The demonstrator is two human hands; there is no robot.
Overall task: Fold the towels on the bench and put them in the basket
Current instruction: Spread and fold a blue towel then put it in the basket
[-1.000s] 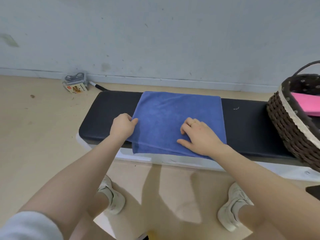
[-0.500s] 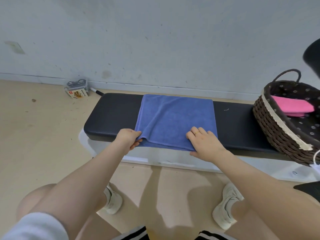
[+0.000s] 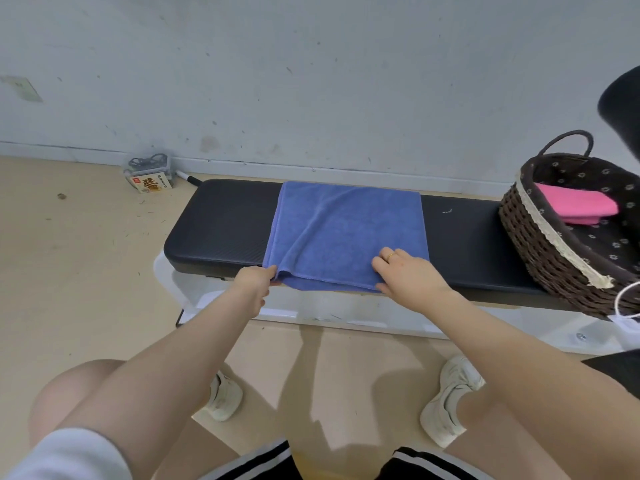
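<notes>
Left hand (image 3: pixel 255 279) has lifted the blue terry towel (image 3: pixel 346 233) corner at 7 o'clock, pinching it, raising a diagonal ridge. Right hand (image 3: pixel 410 277), fingers together, presses the 5 o'clock corner onto the black padded bench (image 3: pixel 221 225).

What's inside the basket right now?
In the basket lies one folded pink towel on the dark flowered lining. The near wall hides part of the bottom, and the basket's right side runs out of frame, so more could lie there unseen.
</notes>
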